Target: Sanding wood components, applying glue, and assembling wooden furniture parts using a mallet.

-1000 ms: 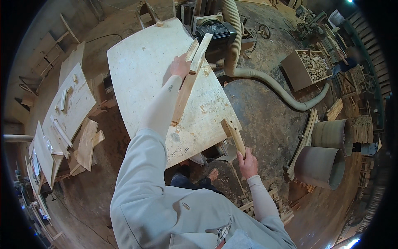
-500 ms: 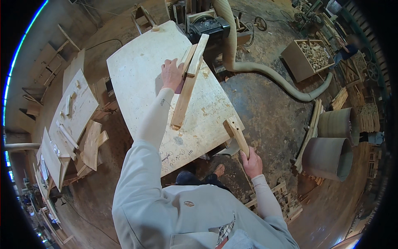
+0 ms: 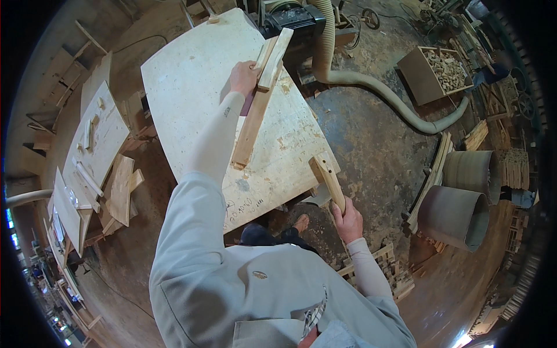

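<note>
On the pale tabletop [image 3: 197, 87] rests a long wooden board [image 3: 255, 124], slanting away from me, with a shorter wooden block [image 3: 277, 58] on its far part. A thin wooden strip [image 3: 266, 53] lies along the left of that block. My left hand [image 3: 242, 78] is closed at the strip's left edge, its fingertips against the wood. Under its wrist shows a dark red patch [image 3: 247, 105], too little visible to name. My right hand [image 3: 349, 221] is closed round the near end of a wooden piece with small holes [image 3: 332, 181]; its far end is at the table's right corner.
A motor [image 3: 293, 22] and a ribbed hose [image 3: 383, 101] stand beyond the table. To the right are a crate of wood offcuts [image 3: 447, 69] and curved open cylinders [image 3: 452, 217]. Plywood panels [image 3: 104, 130] with loose pieces lie at the left. Slatted wood [image 3: 383, 272] sits by my right forearm.
The whole view has shifted, so the table sits slightly higher and farther left. My left fingers, spread before, are now drawn in at the strip. My right hand keeps its hold on the holed wooden piece.
</note>
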A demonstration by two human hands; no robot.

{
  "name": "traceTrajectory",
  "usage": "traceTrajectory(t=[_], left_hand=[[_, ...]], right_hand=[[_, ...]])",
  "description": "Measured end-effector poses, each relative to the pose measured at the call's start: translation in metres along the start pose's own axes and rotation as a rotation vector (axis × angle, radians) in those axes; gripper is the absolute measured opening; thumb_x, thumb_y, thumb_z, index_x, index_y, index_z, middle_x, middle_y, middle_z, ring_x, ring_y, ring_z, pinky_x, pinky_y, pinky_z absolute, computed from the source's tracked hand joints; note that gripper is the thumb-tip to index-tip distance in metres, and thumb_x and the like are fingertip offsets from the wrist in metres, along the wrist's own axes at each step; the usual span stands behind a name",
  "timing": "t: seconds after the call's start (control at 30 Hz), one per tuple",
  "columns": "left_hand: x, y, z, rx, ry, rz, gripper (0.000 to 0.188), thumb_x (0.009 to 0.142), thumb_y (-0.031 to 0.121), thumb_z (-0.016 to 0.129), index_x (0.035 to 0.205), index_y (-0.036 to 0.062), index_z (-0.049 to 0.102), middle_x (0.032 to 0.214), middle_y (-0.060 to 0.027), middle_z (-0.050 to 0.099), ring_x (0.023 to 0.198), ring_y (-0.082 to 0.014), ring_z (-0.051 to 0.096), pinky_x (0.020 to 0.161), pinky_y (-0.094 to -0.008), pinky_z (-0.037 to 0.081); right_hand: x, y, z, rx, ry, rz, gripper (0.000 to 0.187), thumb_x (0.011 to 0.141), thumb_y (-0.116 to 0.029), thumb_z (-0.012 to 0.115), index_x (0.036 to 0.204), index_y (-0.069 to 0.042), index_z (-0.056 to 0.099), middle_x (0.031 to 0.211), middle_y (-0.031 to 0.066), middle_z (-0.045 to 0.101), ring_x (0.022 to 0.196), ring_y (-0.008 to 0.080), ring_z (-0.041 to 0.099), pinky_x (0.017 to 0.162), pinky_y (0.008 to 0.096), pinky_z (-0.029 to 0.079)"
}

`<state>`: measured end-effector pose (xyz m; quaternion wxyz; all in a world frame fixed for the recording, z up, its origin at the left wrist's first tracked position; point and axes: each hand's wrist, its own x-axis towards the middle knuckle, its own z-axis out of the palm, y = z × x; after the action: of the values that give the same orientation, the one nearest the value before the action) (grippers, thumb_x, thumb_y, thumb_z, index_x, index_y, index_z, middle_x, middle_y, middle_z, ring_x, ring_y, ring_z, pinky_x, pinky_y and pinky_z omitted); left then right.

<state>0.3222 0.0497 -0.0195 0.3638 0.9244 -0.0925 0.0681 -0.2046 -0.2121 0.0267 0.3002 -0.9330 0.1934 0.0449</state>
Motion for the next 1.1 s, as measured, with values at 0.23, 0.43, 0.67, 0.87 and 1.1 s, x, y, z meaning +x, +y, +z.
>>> traceTrajectory(t=[0.23, 0.43, 0.67, 0.87, 1.1], left_hand=[[0.020, 0.000, 0.007, -0.022, 0.000, -0.023, 0.039, 0.094, 0.033, 0.082, 0.122, 0.0056, 0.084, 0.117, -0.0255, 0.079, 0.115, -0.0410, 0.073, 0.104, -0.0474, 0.057], [0.039, -0.004, 0.011, -0.039, 0.131, -0.049, 0.037, 0.096, 0.033, 0.079, 0.122, 0.0070, 0.085, 0.107, -0.0219, 0.083, 0.101, -0.0371, 0.079, 0.095, -0.0441, 0.060], [0.073, -0.015, 0.006, -0.014, 0.100, -0.089, 0.037, 0.097, 0.035, 0.079, 0.122, 0.0092, 0.086, 0.108, -0.0198, 0.084, 0.103, -0.0362, 0.080, 0.095, -0.0442, 0.060], [0.115, -0.032, -0.005, 0.006, 0.090, -0.070, 0.037, 0.097, 0.036, 0.079, 0.122, 0.0100, 0.086, 0.110, -0.0197, 0.084, 0.106, -0.0367, 0.079, 0.098, -0.0446, 0.060], [0.146, -0.037, -0.011, -0.049, 0.077, -0.130, 0.037, 0.096, 0.038, 0.079, 0.121, 0.0108, 0.086, 0.116, -0.0192, 0.083, 0.111, -0.0376, 0.078, 0.102, -0.0453, 0.059]], right_hand=[[0.007, -0.003, 0.000, 0.040, -0.021, 0.020, 0.040, 0.109, -0.034, 0.067, 0.138, -0.007, 0.062, 0.104, 0.0292, 0.076, 0.095, 0.0531, 0.074, 0.078, 0.0590, 0.059], [0.027, -0.013, 0.004, 0.024, -0.012, -0.031, 0.044, 0.109, -0.037, 0.066, 0.141, -0.008, 0.061, 0.102, 0.0282, 0.077, 0.090, 0.0508, 0.075, 0.074, 0.0581, 0.059], [0.056, -0.037, 0.009, 0.061, -0.017, -0.005, 0.042, 0.108, -0.036, 0.068, 0.140, -0.008, 0.062, 0.104, 0.0286, 0.077, 0.092, 0.0512, 0.075, 0.075, 0.0574, 0.060], [0.090, -0.064, 0.017, 0.058, -0.037, 0.010, 0.044, 0.108, -0.036, 0.068, 0.141, -0.007, 0.061, 0.106, 0.0304, 0.077, 0.096, 0.0515, 0.075, 0.079, 0.0580, 0.060], [0.119, -0.082, 0.024, 0.032, -0.027, 0.012, 0.043, 0.109, -0.037, 0.067, 0.140, -0.007, 0.062, 0.104, 0.0305, 0.077, 0.095, 0.0525, 0.075, 0.079, 0.0586, 0.058]])
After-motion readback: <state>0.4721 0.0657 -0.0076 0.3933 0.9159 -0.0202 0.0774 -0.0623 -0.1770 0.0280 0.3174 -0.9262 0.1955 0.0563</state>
